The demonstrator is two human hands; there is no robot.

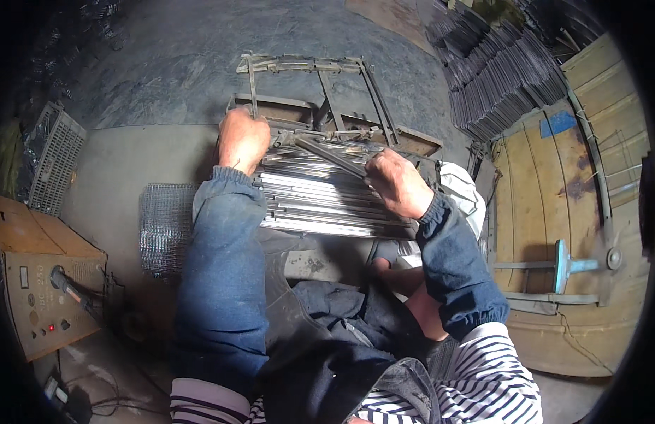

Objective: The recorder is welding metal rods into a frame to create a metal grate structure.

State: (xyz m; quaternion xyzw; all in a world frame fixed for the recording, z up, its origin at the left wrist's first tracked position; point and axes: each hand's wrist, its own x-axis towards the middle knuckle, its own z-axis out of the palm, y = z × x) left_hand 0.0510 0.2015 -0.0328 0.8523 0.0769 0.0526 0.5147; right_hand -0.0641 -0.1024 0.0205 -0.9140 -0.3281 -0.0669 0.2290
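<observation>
A stack of shiny metal rods [320,199] lies crosswise in front of me, below a dark metal frame [327,95] with upright bars. My left hand [243,138] is closed in a fist at the frame's near left corner; its fingers are turned away, so what they grip is hidden. A flat metal bar [331,157] slants over the rods from the frame's middle down to my right hand [399,185]. That hand is closed around the bar's lower right end. Dark blue sleeves cover both forearms.
On the left stand a tan welding machine [48,275] with a cable and a grey plastic crate [55,159]. Wire mesh panels [166,226] lie on the floor. Stacked dark metal pieces [504,78] fill the far right, near a yellowish panel [546,162] and a blue metal piece [564,266].
</observation>
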